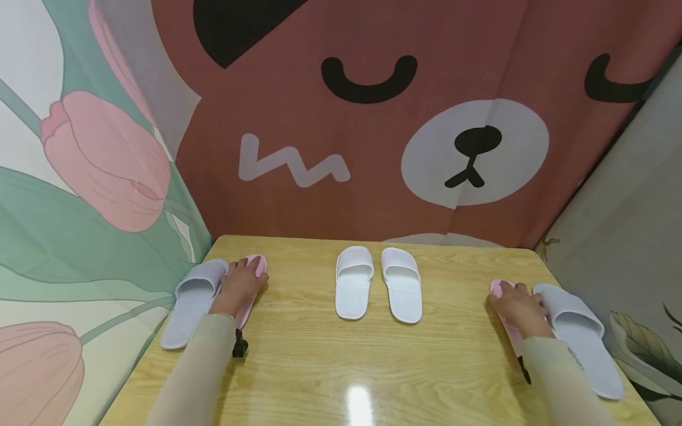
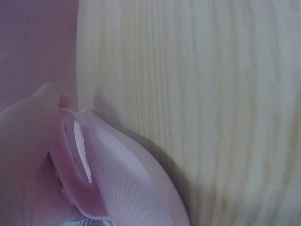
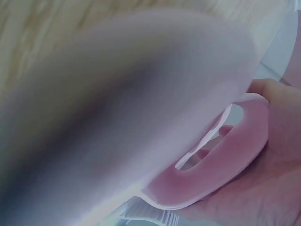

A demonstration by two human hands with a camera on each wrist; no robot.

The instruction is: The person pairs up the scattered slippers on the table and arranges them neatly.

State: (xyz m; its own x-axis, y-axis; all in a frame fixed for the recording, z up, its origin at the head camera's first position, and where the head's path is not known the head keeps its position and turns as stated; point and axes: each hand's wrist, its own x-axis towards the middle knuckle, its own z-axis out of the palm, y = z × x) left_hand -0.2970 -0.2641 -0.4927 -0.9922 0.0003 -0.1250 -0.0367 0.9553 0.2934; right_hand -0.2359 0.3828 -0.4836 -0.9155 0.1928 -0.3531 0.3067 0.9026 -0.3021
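My left hand [image 1: 240,287] grips a pink slipper [image 1: 247,309] by its strap at the far left of the table. In the left wrist view this pink slipper [image 2: 131,174] is tipped on its side, with the fingers around the strap. Just left of that hand lies a white slipper [image 1: 183,316]. On the right side, my right hand [image 1: 519,309] holds another pink slipper [image 1: 512,335] by the strap. The right wrist view shows its pink sole [image 3: 141,108] close up and blurred. Beside that hand, to its right, rests a white slipper [image 1: 591,352].
Two more white slippers, one [image 1: 352,299] left of the other [image 1: 405,297], sit at the middle of the wooden table [image 1: 319,367] near its back edge. A brown bear curtain [image 1: 298,207] hangs behind, and printed flower cloth [image 1: 106,160] borders the left side.
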